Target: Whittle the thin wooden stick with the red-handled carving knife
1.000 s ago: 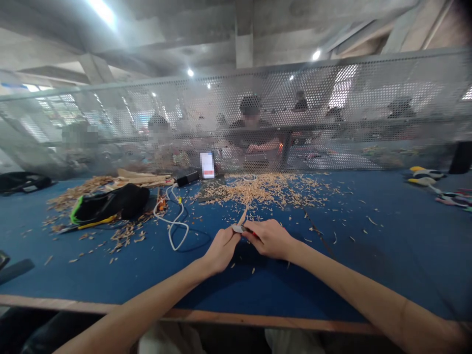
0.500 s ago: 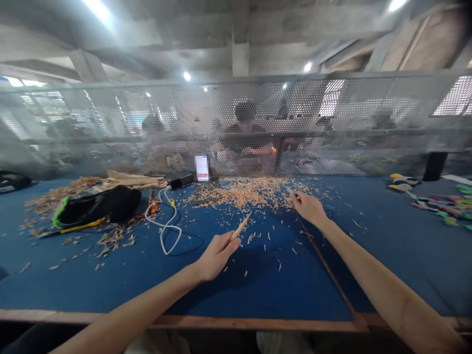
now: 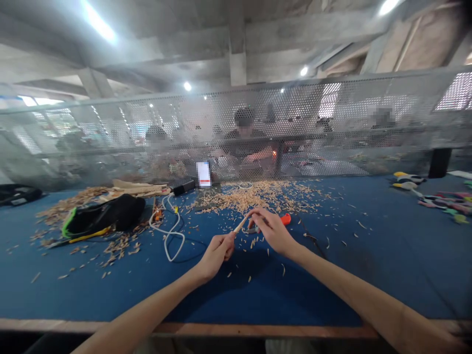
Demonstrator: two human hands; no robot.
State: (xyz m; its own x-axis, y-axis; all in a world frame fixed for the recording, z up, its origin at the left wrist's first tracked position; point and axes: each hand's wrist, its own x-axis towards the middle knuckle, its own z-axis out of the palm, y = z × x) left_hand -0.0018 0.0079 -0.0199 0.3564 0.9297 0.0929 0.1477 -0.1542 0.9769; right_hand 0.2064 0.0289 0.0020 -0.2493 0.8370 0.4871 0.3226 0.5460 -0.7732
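Note:
Near the middle of the blue table, my left hand (image 3: 217,254) is wrapped around a thin, pale wooden stick (image 3: 241,225), which slants up and to the right. My right hand (image 3: 272,230) is at the stick's pointed end, index finger and thumb reaching to the tip. Under that same hand is a knife: its grey blade (image 3: 252,229) shows below the fingers and its orange handle (image 3: 286,219) sticks out past the back of the hand. The fingers hide the grip on the knife. Wood shavings (image 3: 254,194) lie piled beyond both hands.
A white cable (image 3: 173,241) loops left of my hands, near a black pouch with green trim (image 3: 105,216) and a yellow-handled tool (image 3: 90,234). A lit phone (image 3: 203,174) stands before the perforated metal screen (image 3: 313,128). Yellow-and-white tools (image 3: 407,180) lie right. People sit beyond the screen.
My right hand has come left and nearer with the knife, from the far shavings to the stick's tip. My left hand keeps the stick in nearly the same place.

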